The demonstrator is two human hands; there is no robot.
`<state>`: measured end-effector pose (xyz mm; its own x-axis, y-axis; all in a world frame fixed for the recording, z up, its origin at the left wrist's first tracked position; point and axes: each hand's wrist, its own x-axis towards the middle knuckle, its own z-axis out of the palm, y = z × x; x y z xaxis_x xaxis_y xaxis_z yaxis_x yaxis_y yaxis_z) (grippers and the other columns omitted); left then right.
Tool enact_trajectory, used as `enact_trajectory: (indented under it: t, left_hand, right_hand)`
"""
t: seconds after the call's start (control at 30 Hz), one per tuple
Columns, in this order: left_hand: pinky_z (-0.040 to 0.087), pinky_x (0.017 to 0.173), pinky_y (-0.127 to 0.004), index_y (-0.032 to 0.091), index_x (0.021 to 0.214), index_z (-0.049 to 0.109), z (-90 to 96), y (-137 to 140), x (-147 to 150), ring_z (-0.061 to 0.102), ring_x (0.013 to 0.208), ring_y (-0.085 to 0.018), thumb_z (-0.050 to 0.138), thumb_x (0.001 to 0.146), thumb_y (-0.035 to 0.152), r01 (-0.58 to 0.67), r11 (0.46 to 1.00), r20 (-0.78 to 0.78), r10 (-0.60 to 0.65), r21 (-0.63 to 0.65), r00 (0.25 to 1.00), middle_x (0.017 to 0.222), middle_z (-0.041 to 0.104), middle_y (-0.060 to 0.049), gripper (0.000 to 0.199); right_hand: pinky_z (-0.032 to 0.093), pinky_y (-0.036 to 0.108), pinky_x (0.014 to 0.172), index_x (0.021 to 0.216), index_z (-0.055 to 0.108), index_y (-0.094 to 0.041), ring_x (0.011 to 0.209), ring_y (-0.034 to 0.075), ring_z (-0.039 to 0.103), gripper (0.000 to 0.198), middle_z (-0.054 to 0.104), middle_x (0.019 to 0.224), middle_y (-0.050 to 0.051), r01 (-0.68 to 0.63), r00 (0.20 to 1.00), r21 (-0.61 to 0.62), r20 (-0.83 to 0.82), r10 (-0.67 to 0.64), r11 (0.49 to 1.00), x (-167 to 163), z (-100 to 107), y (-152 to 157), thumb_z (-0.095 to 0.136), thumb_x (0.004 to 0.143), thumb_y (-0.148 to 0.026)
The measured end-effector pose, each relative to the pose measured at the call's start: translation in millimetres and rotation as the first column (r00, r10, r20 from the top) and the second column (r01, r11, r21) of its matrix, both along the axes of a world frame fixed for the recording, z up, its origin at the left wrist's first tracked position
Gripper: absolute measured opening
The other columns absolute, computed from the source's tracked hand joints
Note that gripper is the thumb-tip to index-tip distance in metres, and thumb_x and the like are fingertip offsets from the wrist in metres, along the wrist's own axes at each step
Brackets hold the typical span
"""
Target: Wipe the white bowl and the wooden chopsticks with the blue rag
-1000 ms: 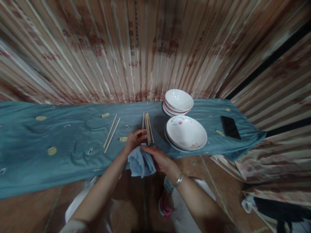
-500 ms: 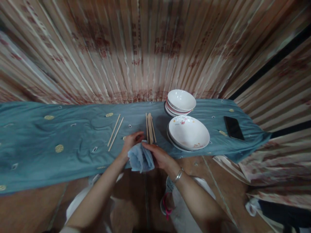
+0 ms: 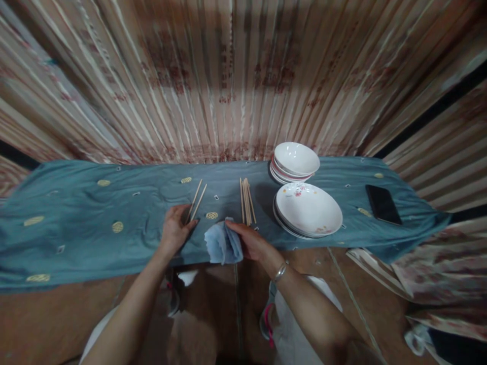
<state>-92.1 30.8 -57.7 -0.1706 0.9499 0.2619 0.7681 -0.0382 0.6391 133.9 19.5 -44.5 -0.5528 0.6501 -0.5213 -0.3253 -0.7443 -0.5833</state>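
Observation:
My left hand [image 3: 175, 227] is over the lower ends of two wooden chopsticks [image 3: 198, 201] lying on the cloth. Its thumb and fingers are apart on either side of them, and the hand hides their near ends. In my right hand [image 3: 251, 242] is a folded light blue cloth [image 3: 223, 243], pinched at its upper right corner and held by the table's front edge. Just beyond that hand lies a small bunch of several chopsticks [image 3: 247, 200].
A teal patterned tablecloth [image 3: 83, 213] covers the long narrow table. To the right stand a stack of large white dishes [image 3: 310, 210] and a stack of white bowls [image 3: 297, 158]. A black phone [image 3: 382, 204] lies farther right. A curtain [image 3: 213, 91] hangs behind.
My left hand has moved left, away from the blue cloth, to the two separate chopsticks. My right hand keeps the cloth in nearly the same place. The camera view has shifted slightly left.

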Motion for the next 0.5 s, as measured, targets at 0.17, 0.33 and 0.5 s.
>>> enact_trajectory:
  t: [0.17, 0.33, 0.5]
  left_hand:
    - [0.042, 0.097, -0.040, 0.019, 0.108, 0.059, -7.6, -1, -9, 0.053, 0.107, -0.026, 0.063, 0.068, 0.031, -0.026, 0.999, -0.063, 0.024, -0.034, 0.998, 0.109, 0.059, -0.010, 0.042]
    - [0.041, 0.098, -0.040, 0.021, 0.087, 0.058, -10.3, 6, -8, 0.054, 0.106, -0.025, 0.060, 0.070, 0.028, -0.011, 1.000, -0.047, 0.011, 0.003, 0.999, 0.106, 0.061, -0.010, 0.019]
    - [0.041, 0.097, -0.039, 0.021, 0.078, 0.058, -9.8, 15, -6, 0.055, 0.106, -0.025, 0.057, 0.073, 0.028, -0.014, 1.000, -0.051, 0.014, 0.004, 0.999, 0.105, 0.062, -0.010, 0.009]
  right_hand:
    - [0.046, 0.029, 0.064, 0.071, 0.061, -0.016, 0.054, 0.012, 0.055, 0.025, 0.061, 0.058, -0.003, 0.003, 1.000, -0.043, 0.003, -0.003, 0.999, -10, 4, 1, 0.069, 0.072, -0.040]
    - [0.044, 0.026, 0.063, 0.070, 0.062, -0.016, 0.055, 0.011, 0.055, 0.026, 0.063, 0.062, -0.003, -0.007, 0.999, -0.029, -0.031, 0.006, 1.000, -18, 4, 3, 0.073, 0.068, -0.040]
    - [0.044, 0.027, 0.063, 0.069, 0.061, -0.017, 0.056, 0.012, 0.055, 0.028, 0.062, 0.061, -0.003, -0.037, 0.997, -0.024, -0.065, 0.035, 0.999, -22, 2, 5, 0.073, 0.067, -0.042]
